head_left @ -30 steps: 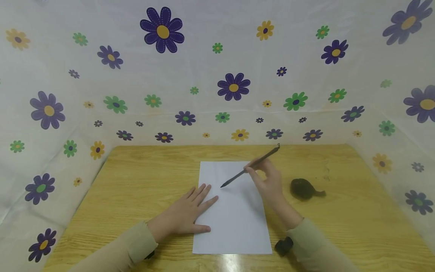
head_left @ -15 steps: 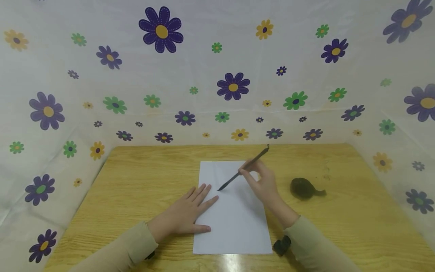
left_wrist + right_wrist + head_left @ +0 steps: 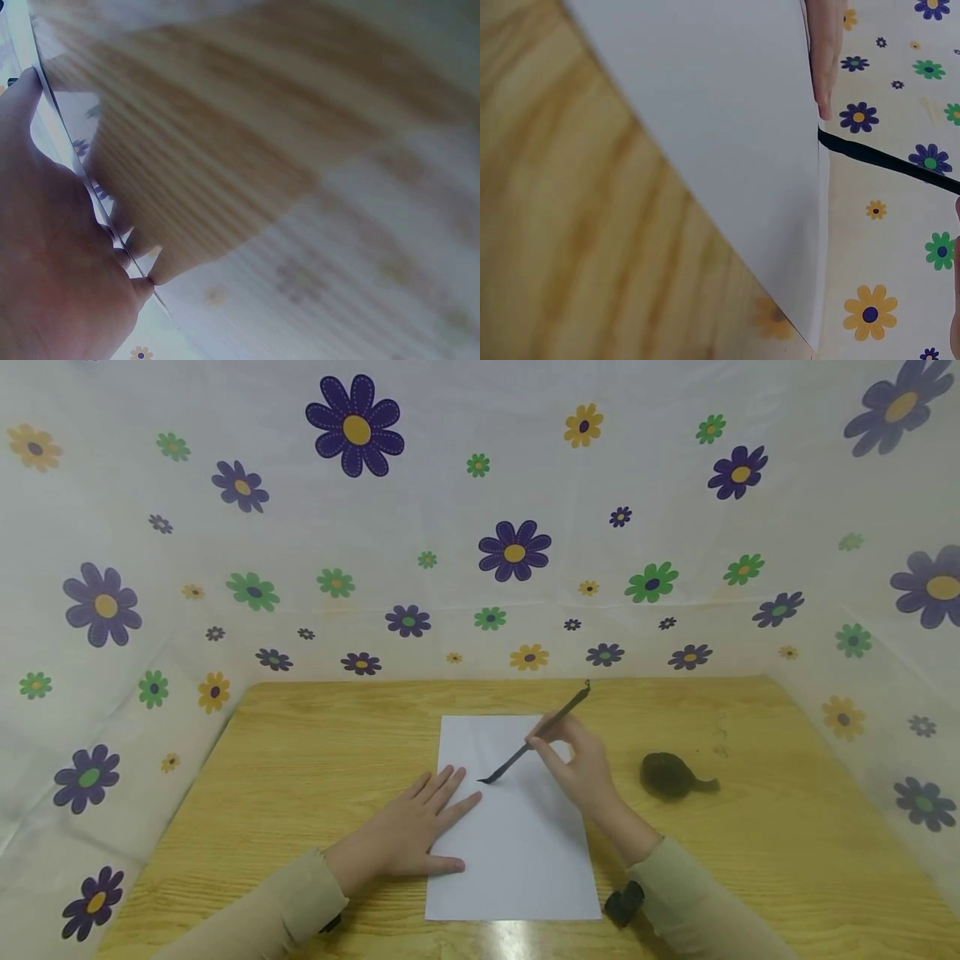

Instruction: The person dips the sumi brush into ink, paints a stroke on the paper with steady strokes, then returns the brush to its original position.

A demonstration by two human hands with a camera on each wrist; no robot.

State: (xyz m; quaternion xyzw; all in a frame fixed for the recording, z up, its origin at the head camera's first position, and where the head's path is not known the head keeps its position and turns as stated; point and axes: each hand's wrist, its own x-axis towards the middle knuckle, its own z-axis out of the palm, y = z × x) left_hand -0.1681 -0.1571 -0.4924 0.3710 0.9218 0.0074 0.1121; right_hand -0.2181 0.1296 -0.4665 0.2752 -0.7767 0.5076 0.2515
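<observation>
A sheet of white paper [image 3: 517, 868] lies on the wooden table. My left hand [image 3: 401, 833] rests flat with spread fingers on the sheet's left edge; the left wrist view shows this hand [image 3: 64, 247] large and close along the paper's edge. Between thumb and fingertips, my right hand [image 3: 583, 770] pinches a dark paintbrush [image 3: 512, 762] with a small loop at its upper end. The brush slants down to the left, and its bent tip touches the paper near my left fingertips. In the right wrist view the brush [image 3: 877, 156] meets the sheet [image 3: 712, 112].
Right of the paper sits a dark, rounded object with a short stem [image 3: 669, 776], perhaps a small ink dish. A black wrist device [image 3: 625, 903] is by my right sleeve. Flower-printed white cloth [image 3: 450, 510] encloses the wooden table [image 3: 315, 743] at the back and sides.
My right hand has moved the paintbrush left and a little down. Its tip, straight one second ago, is now bent against the paper. My left hand has stayed put.
</observation>
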